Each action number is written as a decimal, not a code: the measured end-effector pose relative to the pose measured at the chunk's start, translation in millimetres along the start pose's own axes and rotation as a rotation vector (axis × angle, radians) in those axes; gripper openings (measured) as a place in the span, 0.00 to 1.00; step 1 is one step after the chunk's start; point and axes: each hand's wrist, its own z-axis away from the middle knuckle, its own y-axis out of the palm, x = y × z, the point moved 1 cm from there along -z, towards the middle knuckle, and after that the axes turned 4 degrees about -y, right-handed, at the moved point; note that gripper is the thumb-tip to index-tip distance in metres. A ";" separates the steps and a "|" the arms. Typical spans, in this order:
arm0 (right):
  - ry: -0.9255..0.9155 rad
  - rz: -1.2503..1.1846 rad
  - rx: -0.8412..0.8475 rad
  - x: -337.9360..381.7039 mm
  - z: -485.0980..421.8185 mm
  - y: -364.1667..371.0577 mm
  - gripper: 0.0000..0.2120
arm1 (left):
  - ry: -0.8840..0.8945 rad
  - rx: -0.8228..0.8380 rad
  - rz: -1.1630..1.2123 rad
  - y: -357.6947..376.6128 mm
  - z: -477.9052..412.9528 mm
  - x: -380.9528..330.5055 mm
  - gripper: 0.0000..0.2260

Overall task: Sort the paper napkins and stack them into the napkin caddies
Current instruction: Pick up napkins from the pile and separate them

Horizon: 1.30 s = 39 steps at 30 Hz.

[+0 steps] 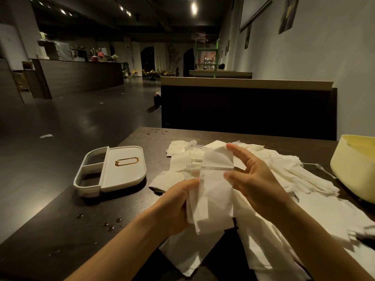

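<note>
Left grip (pixel 174 201) holds napkins (pixel 215 191); caddy (pixel 125 173) near table (pixel 60 220) edge.

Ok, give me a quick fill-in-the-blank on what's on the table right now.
1. The white caddy lies to the ____ of the loose pile.
2. The left hand and right hand together hold folded ____.
3. Beside its lid, the caddy shows ____ open compartments.
4. The tub at the far right is ____.
Missing words: left; napkins; two; yellow.
</note>
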 end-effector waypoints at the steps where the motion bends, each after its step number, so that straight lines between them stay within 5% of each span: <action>1: -0.030 0.079 0.026 -0.8 1.6 2.5 0.30 | 0.008 0.010 -0.003 0.1 0.2 0.1 0.07; 13: -0.222 0.375 -0.114 -12.1 0.6 3.1 0.24 | -0.020 0.069 0.046 -0.6 1.3 -2.9 0.16; 22: -0.243 0.439 -0.050 -13.2 1.4 5.1 0.25 | 0.019 0.045 -0.094 -0.8 -0.9 0.9 0.17; 34: -0.363 0.847 -0.027 -7.5 0.0 -7.1 0.02 | 0.012 0.029 -0.101 -1.7 -1.2 -1.0 0.18; 39: -0.462 0.935 -0.103 -2.0 3.8 -7.0 0.03 | 0.010 0.013 -0.107 -1.2 -1.2 -0.8 0.17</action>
